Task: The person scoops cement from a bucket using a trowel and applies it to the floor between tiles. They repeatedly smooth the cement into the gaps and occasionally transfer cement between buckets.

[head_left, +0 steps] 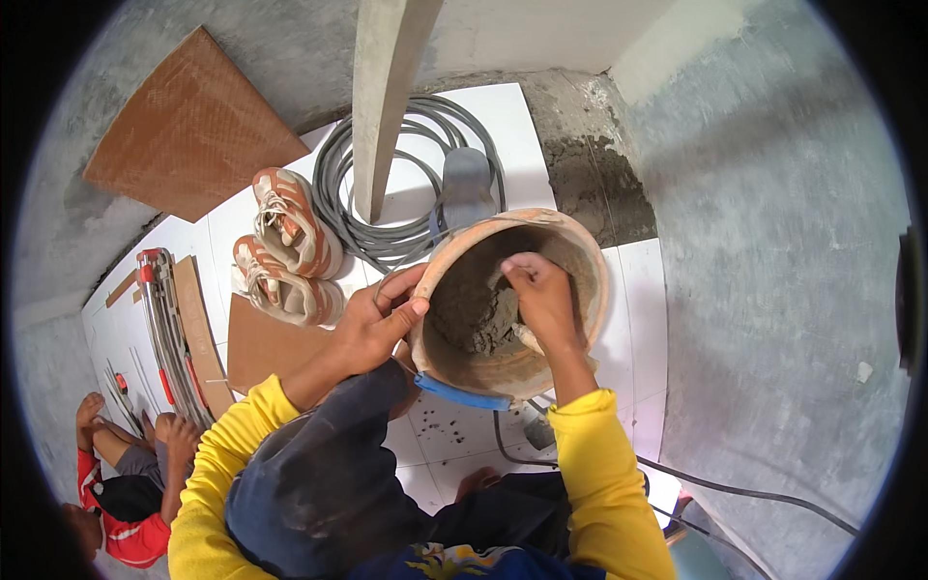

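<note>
Head | left hand [379, 317] holds bucket [466, 367] rim | right hand [543, 302] inside, near mortar [469, 311]

One bucket [474, 375], two shoes [314, 242], one cable coil [327, 179] and one co-worker [137, 541].

Bucket [599, 280] of mortar [464, 314], mouth up.
Grey, lumpy mortar lies inside; the tan rim [512, 220] is stained, the handle grip [462, 391] blue.
</note>
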Available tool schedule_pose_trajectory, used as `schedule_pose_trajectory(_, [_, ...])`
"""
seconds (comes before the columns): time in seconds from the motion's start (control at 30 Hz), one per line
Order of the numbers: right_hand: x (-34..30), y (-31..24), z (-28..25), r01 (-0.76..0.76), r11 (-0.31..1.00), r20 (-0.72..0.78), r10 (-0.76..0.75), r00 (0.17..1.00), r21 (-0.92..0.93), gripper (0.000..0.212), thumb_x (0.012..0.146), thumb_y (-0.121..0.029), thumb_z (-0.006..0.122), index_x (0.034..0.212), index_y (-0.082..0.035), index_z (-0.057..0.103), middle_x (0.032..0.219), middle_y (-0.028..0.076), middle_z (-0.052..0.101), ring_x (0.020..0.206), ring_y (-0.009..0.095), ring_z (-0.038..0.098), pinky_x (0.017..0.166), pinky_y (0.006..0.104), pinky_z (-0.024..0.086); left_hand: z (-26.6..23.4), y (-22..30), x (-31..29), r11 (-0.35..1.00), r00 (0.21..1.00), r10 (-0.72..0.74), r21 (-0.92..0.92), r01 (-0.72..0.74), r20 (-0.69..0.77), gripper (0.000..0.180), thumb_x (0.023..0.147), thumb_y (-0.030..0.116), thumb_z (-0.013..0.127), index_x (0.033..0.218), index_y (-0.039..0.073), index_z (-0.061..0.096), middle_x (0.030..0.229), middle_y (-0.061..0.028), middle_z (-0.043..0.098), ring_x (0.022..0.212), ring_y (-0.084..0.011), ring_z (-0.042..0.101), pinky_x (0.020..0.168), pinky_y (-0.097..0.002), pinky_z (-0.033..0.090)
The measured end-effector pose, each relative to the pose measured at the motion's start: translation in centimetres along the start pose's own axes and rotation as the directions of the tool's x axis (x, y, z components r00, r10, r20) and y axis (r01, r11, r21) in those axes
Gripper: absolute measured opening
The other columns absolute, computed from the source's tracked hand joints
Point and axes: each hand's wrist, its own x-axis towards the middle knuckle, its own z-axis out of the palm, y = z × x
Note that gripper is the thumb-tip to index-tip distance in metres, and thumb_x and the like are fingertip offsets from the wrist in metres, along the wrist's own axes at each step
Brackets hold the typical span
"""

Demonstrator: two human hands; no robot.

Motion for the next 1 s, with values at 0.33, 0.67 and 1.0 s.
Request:
schedule_pose_trajectory(0.33, [-1.5, -5.8, -9.3, 0.043, 0.923, -0.315, 0.086, 0.945, 0.382, 0.017, 0.098, -0.018, 0.073, 0.107, -0.004, 0.073, 0.087, -0.004, 0.064, 0.067, 0.002, 0.043, 0.058, 0.0201, 0.034, -0.9, 0.7, 0.4, 0.998, 0.998, 0.052, 0.033, -0.051, -0.041, 0.059, 0.104, 0.029, 0.065, 0.151, -0.004, 0.049, 0.130, -0.0096, 0.067, 0.113, -0.0141, 0.062, 0.097, -0.0302, 0.050])
schedule_pose_trajectory(0.67, [9.0, -6.4, -18.1, 0.108, 0.930, -0.492, -0.282, 0.824, -0.353, 0.026, 0.099, -0.021, 0.070, 0.115, -0.001, 0.073, 0.100, 0.017, 0.075, 0.094, 0.024, 0.072, 0.082, 0.0335, 0.053, -0.3, 0.4, 1.1, 0.999, 0.999, 0.040, 0.015, -0.040, -0.012, 0.058, 0.105, 0.027, 0.064, 0.150, -0.006, 0.049, 0.128, -0.0100, 0.068, 0.113, -0.0136, 0.062, 0.097, -0.0299, 0.050])
schedule_pose_trajectory(1.0, [-12.0, -2.4, -6.8, 0.352, 0.412, 0.163, -0.427, 0.889, -0.841, 0.037, 0.089, -0.036, 0.076, 0.101, -0.002, 0.069, 0.097, 0.016, 0.065, 0.090, 0.032, 0.058, 0.078, 0.0451, 0.043, 0.8, 1.0, 0.6, 0.996, 0.997, 0.078, -0.056, -0.077, 0.019, 0.062, 0.104, 0.028, 0.065, 0.152, -0.006, 0.046, 0.132, -0.0106, 0.064, 0.114, -0.0158, 0.061, 0.098, -0.0322, 0.050])
